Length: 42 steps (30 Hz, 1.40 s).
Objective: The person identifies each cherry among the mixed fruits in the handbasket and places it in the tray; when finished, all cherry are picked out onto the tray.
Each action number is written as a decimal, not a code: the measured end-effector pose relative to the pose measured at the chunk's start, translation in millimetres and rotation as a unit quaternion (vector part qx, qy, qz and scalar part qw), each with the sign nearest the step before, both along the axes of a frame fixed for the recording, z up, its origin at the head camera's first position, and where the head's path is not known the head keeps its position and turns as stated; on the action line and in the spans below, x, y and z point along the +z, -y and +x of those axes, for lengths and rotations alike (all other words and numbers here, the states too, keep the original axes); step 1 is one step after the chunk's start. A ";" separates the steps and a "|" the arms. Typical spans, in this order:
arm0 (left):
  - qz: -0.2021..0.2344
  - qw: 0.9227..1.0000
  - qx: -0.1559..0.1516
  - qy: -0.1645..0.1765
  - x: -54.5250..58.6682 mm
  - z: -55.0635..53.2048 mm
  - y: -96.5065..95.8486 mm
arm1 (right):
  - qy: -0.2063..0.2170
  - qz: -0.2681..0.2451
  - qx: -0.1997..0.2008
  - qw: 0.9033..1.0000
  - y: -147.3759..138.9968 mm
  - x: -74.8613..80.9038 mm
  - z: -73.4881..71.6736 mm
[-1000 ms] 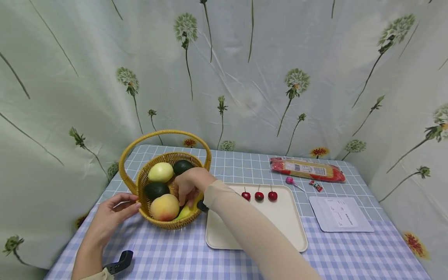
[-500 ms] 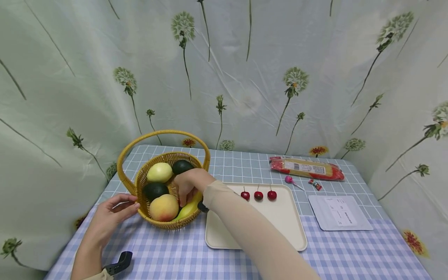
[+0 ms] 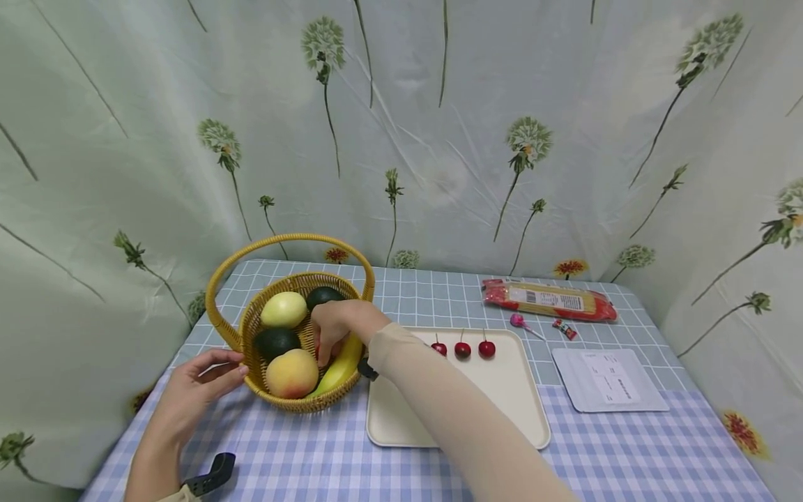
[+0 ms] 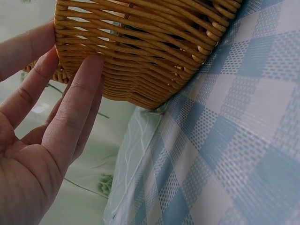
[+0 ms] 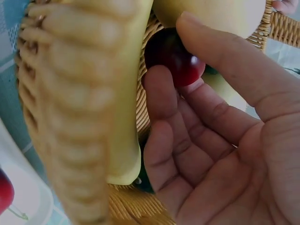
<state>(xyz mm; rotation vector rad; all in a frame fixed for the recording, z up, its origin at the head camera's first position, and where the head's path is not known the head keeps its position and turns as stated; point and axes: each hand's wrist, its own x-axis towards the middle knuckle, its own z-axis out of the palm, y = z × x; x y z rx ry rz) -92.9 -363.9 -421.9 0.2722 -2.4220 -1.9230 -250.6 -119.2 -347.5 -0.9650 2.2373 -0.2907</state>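
Note:
My right hand (image 3: 339, 324) reaches into the yellow wicker basket (image 3: 314, 402). In the right wrist view its thumb and fingers pinch a dark red cherry (image 5: 187, 68), mostly hidden by the hand in the head view. A banana (image 3: 341, 367) lies along the basket's near right side, with a peach (image 3: 292, 374) at the front. Behind them are a pale yellow lemon-shaped fruit (image 3: 284, 309) and two dark green avocado-like fruits, one at left (image 3: 276, 343), the other at the back (image 3: 324, 296). My left hand (image 3: 191, 394) touches the basket's left side with nearly straight fingers.
A cream tray (image 3: 477, 411) beside the basket bears three cherries (image 3: 462, 350), partly behind my right sleeve. Farther right lie a pasta pack (image 3: 548, 300), a pink lollipop (image 3: 517, 321), a small wrapped candy (image 3: 565, 329) and a white pouch (image 3: 608, 380). The basket's handle (image 3: 288, 237) arches upright.
My right hand has shifted slightly upward within the basket, baring more of the banana. A trace of red now shows by its fingers. The left hand stays at the basket's side.

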 end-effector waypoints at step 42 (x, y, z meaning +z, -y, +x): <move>0.033 0.999 0.009 0.026 -1.1 -0.5 -0.4 | -0.052 -0.250 -0.005 0.967 -158.6 16.5 2.3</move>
